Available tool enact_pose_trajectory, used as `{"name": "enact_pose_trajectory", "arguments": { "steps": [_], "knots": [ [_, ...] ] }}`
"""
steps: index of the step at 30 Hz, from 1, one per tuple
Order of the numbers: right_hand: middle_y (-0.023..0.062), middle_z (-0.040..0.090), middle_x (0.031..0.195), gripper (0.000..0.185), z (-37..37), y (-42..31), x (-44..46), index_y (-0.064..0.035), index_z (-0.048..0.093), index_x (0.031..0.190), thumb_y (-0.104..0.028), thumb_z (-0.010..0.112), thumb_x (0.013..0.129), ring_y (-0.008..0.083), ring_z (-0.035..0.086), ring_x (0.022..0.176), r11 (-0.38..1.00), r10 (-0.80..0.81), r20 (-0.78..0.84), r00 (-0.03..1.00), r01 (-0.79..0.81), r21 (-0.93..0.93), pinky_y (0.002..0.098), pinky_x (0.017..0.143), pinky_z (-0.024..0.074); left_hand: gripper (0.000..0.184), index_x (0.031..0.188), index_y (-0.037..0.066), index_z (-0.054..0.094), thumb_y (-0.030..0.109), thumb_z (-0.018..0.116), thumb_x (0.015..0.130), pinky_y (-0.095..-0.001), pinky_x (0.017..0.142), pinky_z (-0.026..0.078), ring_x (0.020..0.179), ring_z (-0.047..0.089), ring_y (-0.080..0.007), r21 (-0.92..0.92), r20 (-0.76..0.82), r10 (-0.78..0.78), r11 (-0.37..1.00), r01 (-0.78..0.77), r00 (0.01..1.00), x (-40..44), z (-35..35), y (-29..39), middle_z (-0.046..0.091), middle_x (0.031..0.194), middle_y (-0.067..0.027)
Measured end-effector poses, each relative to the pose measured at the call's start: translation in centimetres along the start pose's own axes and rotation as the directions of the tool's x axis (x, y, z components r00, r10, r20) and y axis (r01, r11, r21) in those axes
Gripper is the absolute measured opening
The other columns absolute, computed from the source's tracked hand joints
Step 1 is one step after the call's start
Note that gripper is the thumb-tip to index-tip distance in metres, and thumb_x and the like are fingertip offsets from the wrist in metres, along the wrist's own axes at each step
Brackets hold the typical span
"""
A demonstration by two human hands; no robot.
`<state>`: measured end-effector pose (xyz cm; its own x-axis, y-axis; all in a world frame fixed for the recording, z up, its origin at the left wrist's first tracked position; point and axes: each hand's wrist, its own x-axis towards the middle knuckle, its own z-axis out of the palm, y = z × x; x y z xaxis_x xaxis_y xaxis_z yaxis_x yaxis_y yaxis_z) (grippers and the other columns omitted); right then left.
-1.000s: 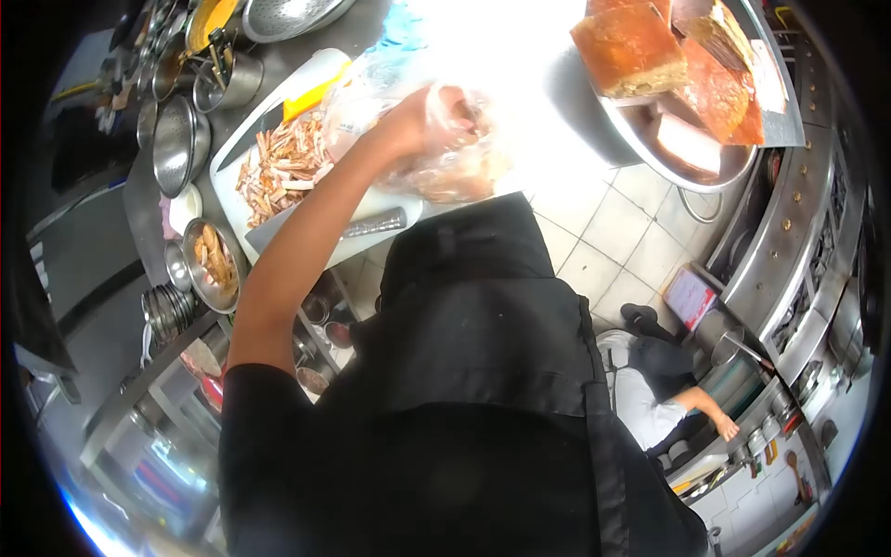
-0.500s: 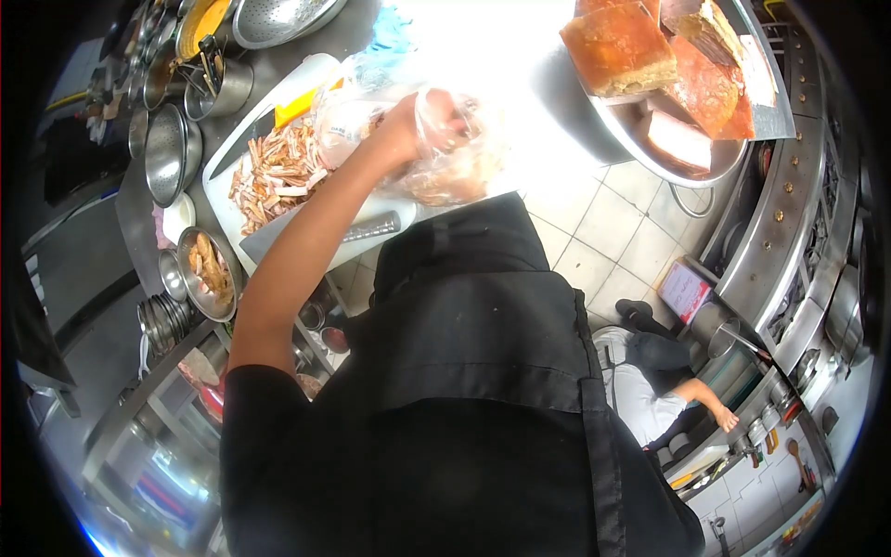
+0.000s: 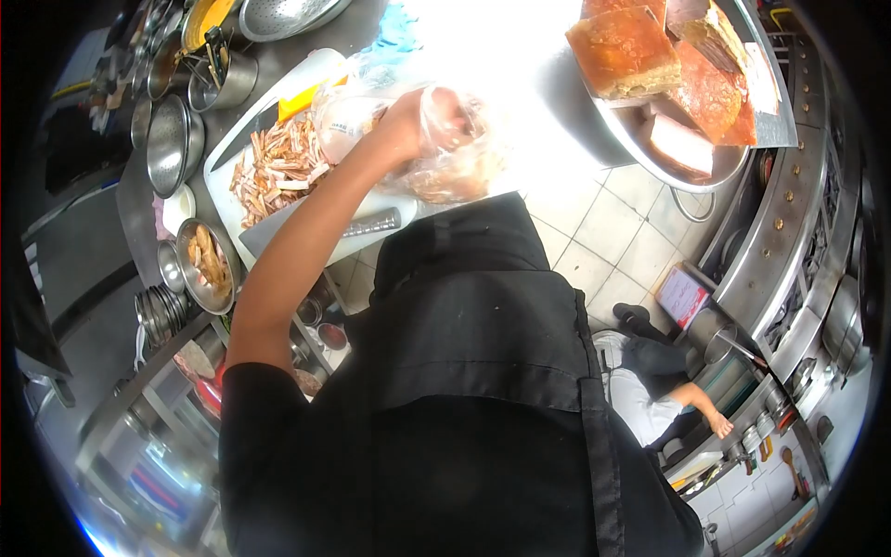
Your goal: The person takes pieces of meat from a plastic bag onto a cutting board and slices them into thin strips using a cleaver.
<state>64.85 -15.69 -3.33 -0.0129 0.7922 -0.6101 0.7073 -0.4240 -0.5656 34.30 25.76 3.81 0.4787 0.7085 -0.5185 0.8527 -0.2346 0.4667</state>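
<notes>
My left hand [image 3: 434, 123] reaches over the white cutting board [image 3: 325, 63], its fingers curled and closed on a clear plastic bag [image 3: 455, 176]. Film from the bag lies across the fingers, and pale, brownish contents show through it. Beside the bag is a pile of sliced meat strips [image 3: 274, 167]. A knife with a yellow handle [image 3: 306, 97] lies behind the pile. Under my forearm rests a broad-bladed knife with a ridged metal handle [image 3: 373, 223] near the board's front edge. My right hand does not show; strong glare whitens the area right of the bag.
A metal pan [image 3: 640, 139] with large slabs of crisp-skinned pork [image 3: 624, 56] stands at the right. Left of the board are steel colanders [image 3: 172, 144] and a bowl of meat pieces [image 3: 209, 265]. Another person [image 3: 650, 390] is at lower right, by shelves.
The view has shifted slightly. My left hand stays at the bag with hardly any movement. The other person's arm has moved a little.
</notes>
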Motion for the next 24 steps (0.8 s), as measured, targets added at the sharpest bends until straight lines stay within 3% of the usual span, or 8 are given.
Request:
{"name": "enact_pose_trajectory", "arguments": {
  "steps": [7,11,15,17,19,22,23,24],
  "knots": [
    [0.0175,0.056,0.119,0.030,-4.6,-3.3,3.6,-0.0055,0.062,0.106,-0.024,0.062,0.082,0.0331,0.057,0.098,0.963,-0.259,0.047,0.965,0.261,-0.064,0.0426,0.084,0.0441,0.023,0.091,0.004,0.066,0.021,0.062,0.076,-0.0369,0.068,0.049,0.070,0.062,-0.0278,-0.166,-0.062,0.127,0.977,-0.136,0.990,0.6,0.0,1.0,0.066,0.079,-0.0150],
    [0.0151,0.062,0.109,0.025,-11.1,-11.4,9.8,-0.0045,0.064,0.102,-0.017,0.064,0.080,0.0301,0.060,0.091,0.727,-0.658,0.028,0.753,0.644,-0.235,0.0404,0.079,0.0457,0.021,0.090,0.007,0.067,0.022,0.063,0.075,-0.0346,0.065,0.048,0.069,0.062,-0.0215,-0.357,-0.079,0.278,0.889,-0.287,0.957,5.9,3.7,-2.5,0.067,0.078,-0.0133],
    [0.0112,0.067,0.093,0.026,-14.8,-18.4,14.8,-0.0027,0.065,0.100,0.004,0.065,0.075,0.0292,0.063,0.086,0.685,-0.720,-0.056,0.691,0.697,-0.210,0.0365,0.080,0.0483,0.023,0.081,0.006,0.068,0.026,0.057,0.079,-0.0327,0.062,0.047,0.069,0.061,-0.0205,-0.654,-0.320,0.177,0.669,-0.352,0.931,5.3,5.6,-2.5,0.067,0.076,-0.0115],
    [0.0114,0.067,0.083,0.022,-16.8,-23.0,15.9,-0.0022,0.066,0.097,0.001,0.066,0.075,0.0279,0.062,0.073,0.554,-0.832,-0.150,0.534,0.808,-0.199,0.0345,0.068,0.0477,0.024,0.082,0.004,0.068,0.025,0.055,0.081,-0.0321,0.064,0.047,0.071,0.061,-0.0186,-0.564,-0.315,0.164,0.760,-0.323,0.935,6.4,5.7,-3.6,0.068,0.080,-0.0090],
    [0.0121,0.068,0.082,0.023,-17.5,-26.3,16.4,-0.0001,0.066,0.098,0.004,0.064,0.075,0.0255,0.063,0.071,0.444,-0.843,-0.360,0.399,0.895,-0.046,0.0312,0.066,0.0479,0.025,0.084,0.004,0.059,0.029,0.053,0.085,-0.0333,0.064,0.046,0.076,0.057,-0.0166,-0.621,0.077,0.109,0.783,-0.038,0.991,7.7,5.0,-5.1,0.060,0.081,-0.0066],
    [0.0129,0.068,0.082,0.022,-17.9,-29.1,17.1,0.0025,0.065,0.098,0.007,0.061,0.077,0.0228,0.064,0.072,0.388,-0.849,-0.413,0.330,0.919,-0.064,0.0296,0.066,0.0485,0.027,0.085,0.005,0.062,0.026,0.047,0.087,-0.0330,0.066,0.046,0.073,0.057,-0.0177,-0.805,0.155,0.006,0.581,0.123,0.988,3.0,1.9,-1.1,0.061,0.079,-0.0055],
    [0.0130,0.068,0.082,0.022,-18.0,-29.6,17.5,0.0029,0.065,0.098,0.007,0.061,0.078,0.0225,0.064,0.072,0.393,-0.848,-0.417,0.326,0.916,-0.083,0.0298,0.067,0.0488,0.027,0.085,0.005,0.062,0.026,0.047,0.087,-0.0330,0.066,0.046,0.073,0.057,-0.0177,-0.801,0.151,0.010,0.587,0.116,0.988,2.9,2.9,-0.5,0.061,0.079,-0.0055],
    [0.0123,0.068,0.082,0.020,-18.1,-29.6,18.0,0.0030,0.065,0.099,0.007,0.059,0.080,0.0209,0.065,0.074,0.382,-0.858,-0.411,0.309,0.918,-0.107,0.0290,0.069,0.0497,0.025,0.085,0.005,0.063,0.024,0.047,0.087,-0.0329,0.066,0.046,0.071,0.057,-0.0183,-0.864,-0.121,-0.098,0.500,-0.057,0.988,3.7,5.0,-0.2,0.062,0.079,-0.0055]
  ]
}}
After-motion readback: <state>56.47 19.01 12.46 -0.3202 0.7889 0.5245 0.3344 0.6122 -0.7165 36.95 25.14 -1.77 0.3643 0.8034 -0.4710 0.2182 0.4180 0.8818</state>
